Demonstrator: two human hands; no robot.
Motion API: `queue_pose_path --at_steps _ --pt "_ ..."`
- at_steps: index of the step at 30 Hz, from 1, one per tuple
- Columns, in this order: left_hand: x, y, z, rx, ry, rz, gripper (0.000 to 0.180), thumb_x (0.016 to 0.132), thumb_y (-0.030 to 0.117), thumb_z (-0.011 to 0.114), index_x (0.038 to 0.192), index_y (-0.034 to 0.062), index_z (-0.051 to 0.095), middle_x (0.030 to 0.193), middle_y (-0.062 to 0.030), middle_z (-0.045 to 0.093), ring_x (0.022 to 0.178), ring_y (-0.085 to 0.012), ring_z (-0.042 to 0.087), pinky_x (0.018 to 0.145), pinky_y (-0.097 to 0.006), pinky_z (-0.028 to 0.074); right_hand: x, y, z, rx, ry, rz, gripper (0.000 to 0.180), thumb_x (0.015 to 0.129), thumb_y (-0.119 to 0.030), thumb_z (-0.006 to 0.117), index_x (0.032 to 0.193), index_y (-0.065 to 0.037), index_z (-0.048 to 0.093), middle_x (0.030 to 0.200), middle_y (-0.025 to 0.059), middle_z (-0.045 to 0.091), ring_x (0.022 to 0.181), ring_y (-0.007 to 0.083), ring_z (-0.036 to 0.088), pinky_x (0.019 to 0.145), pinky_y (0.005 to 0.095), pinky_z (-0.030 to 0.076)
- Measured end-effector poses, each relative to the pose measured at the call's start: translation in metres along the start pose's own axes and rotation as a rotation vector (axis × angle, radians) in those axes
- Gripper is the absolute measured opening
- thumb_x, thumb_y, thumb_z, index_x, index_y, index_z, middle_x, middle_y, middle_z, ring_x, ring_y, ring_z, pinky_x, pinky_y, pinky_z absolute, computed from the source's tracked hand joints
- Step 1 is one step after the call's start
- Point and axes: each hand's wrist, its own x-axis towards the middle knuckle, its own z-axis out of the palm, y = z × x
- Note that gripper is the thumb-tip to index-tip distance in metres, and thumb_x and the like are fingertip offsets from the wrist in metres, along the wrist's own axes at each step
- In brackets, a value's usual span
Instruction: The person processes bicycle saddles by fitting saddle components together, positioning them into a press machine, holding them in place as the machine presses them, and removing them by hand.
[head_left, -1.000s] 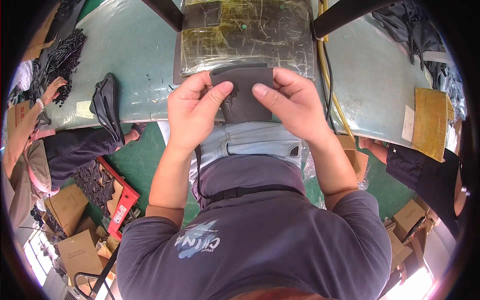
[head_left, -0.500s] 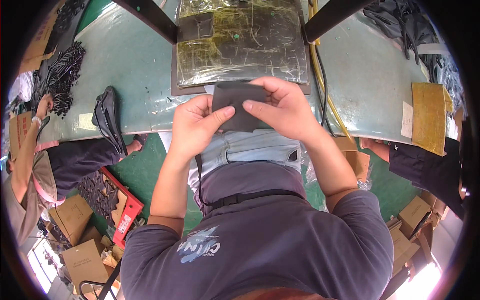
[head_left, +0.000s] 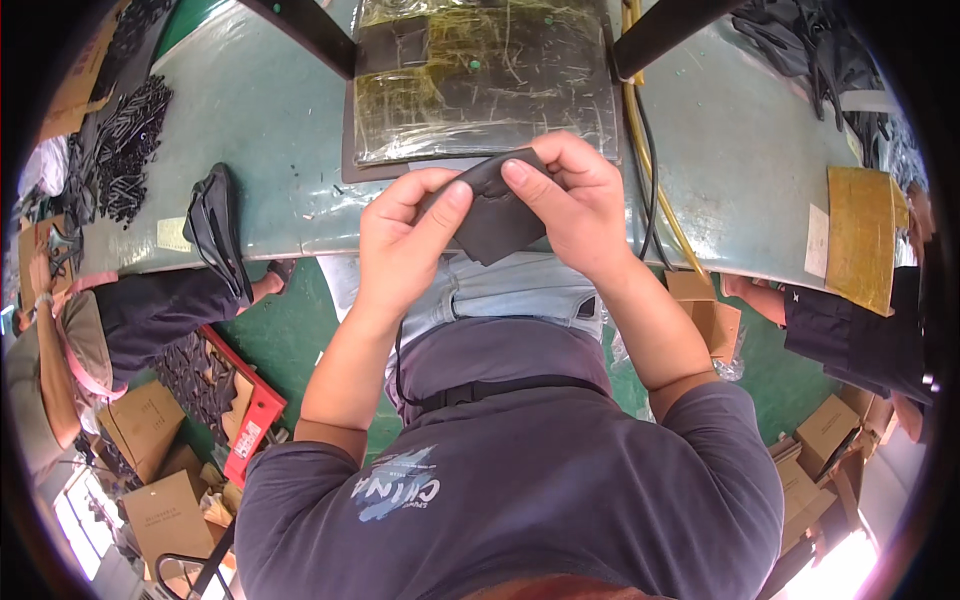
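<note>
A flat, dark grey piece of soft-looking sheet material [head_left: 502, 228] is stretched between my two hands, above the near edge of the bench. My left hand [head_left: 412, 228] pinches its left end, thumb on top and fingers folded beneath. With thumb and bent fingers, my right hand [head_left: 575, 205] grips the upper right corner. The sheet is tilted, its lower corner hanging toward me, and a crease or slit shows near its upper edge. Just beyond my hands lies a dark board [head_left: 490, 95] covered in scratched yellow and clear tape. What my fingertips touch underneath is hidden.
Dark posts [head_left: 310, 35] rise beside the board, and a yellow hose [head_left: 645, 150] runs along its right. Black pouches [head_left: 213, 228] and small black parts [head_left: 135, 140] lie on the left of the bench [head_left: 270, 160]. Co-workers sit both sides; cartons [head_left: 165, 510] stand on the floor.
The dark sheet has turned, its right end raised and its lower corner swung down. My right hand has moved up slightly. At the far left, the co-worker's hand has drawn back from the small parts.
</note>
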Motion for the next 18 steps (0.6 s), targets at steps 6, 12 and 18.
queue_pose_path --at_steps 6,12,18 --pt "0.005 0.012 -0.015 0.303 -0.055 0.311 0.009 0.099 0.004 0.079 0.106 -0.0017 0.077 0.093 -0.0012 0.073 0.085 -0.0060 0.063 0.076 -0.021 0.050 0.000 -0.015 0.000 0.000 -0.175 0.079 0.004 0.105 -0.004 0.072 0.107 -0.002 0.069 0.093 -0.0036 0.069 0.085 0.0021 0.061 0.074 0.0198 0.050" --pt "0.008 0.015 -0.009 0.234 -0.078 0.221 0.008 0.100 0.003 0.077 0.107 -0.0015 0.077 0.094 -0.0018 0.074 0.088 -0.0084 0.066 0.078 -0.023 0.053 -0.007 -0.004 0.002 0.024 -0.081 -0.005 0.004 0.103 -0.001 0.072 0.107 -0.001 0.070 0.095 -0.0024 0.070 0.085 0.0024 0.062 0.074 0.0207 0.052" --pt "0.004 -0.002 0.004 0.010 0.005 0.023 0.039 0.102 0.007 0.077 0.136 -0.0017 0.060 0.126 -0.0093 0.073 0.113 -0.0148 0.068 0.102 -0.031 0.054 -0.006 0.013 0.014 -0.069 0.075 -0.117 0.008 0.105 -0.002 0.071 0.112 0.000 0.067 0.093 -0.0015 0.069 0.084 0.0009 0.062 0.070 0.0206 0.053"
